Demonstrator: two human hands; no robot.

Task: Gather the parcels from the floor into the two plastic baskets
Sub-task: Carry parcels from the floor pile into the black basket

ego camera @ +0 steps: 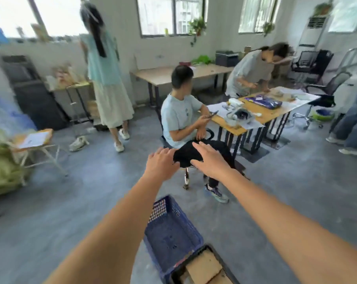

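Grey office floor shows no loose parcels; the blue basket (171, 228) sits empty beside a black basket (204, 267) holding cardboard parcels (204, 267). Left hand (160, 163) and right hand (209, 160) reach forward, fingers spread and holding nothing (view is blurred). Best to look down and find any remaining parcel before reaching.

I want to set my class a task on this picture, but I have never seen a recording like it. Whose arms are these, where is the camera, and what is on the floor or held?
There is no machine here. The single picture comes from a wide-angle camera worn on a person's head, looking forward and down, so the two bare arms are the wearer's own. The left hand and right hand reach forward with straight fingers and hold nothing. On the grey floor below them stands a blue basket, which looks empty, and beside it at the bottom edge a black basket with brown cardboard parcels inside. Other people stand or sit around desks beyond.
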